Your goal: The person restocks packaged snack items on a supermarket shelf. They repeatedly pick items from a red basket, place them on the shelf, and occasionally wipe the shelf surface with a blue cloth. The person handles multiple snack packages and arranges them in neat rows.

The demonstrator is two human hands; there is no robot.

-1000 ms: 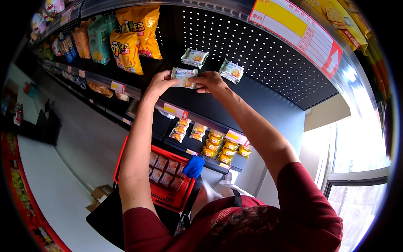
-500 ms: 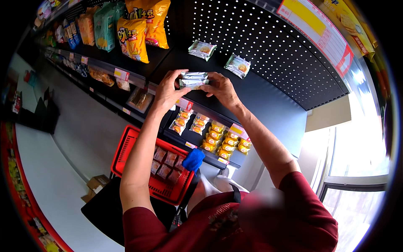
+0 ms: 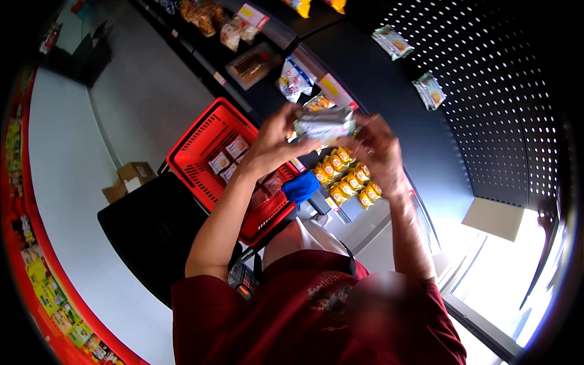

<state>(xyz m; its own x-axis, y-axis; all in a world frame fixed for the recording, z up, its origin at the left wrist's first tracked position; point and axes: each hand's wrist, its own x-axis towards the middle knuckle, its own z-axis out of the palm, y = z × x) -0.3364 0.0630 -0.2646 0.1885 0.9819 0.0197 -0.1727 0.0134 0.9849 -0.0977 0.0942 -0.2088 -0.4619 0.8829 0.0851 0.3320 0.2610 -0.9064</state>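
Note:
Two white-and-green snack packets (image 3: 325, 125), pressed together one on the other, are in my left hand (image 3: 274, 146), its fingers wrapped round their left end. By their right end is my right hand (image 3: 380, 152), smeared by motion; whether its fingers grip the packets or only lie beside them, I cannot tell. Two similar packets lie on the black shelf at the upper right: one packet (image 3: 392, 42) farther back and another packet (image 3: 429, 91) nearer. Below my forearms sits a red shopping basket (image 3: 182, 149) with several small wrapped snacks (image 3: 237, 146) inside.
Yellow wrapped cakes (image 3: 348, 182) stand in rows on the lower shelf beneath my right hand. A blue cloth-like thing (image 3: 301, 187) hangs at the basket's edge. A brown cardboard box (image 3: 135, 173) is on the left, and a pegboard back panel (image 3: 480, 91) rises at the right.
The view has swung, so shelf and basket appear shifted. Both hands and the packets have come back from the upper shelf, closer to the basket. My right hand's fingers have loosened or shifted.

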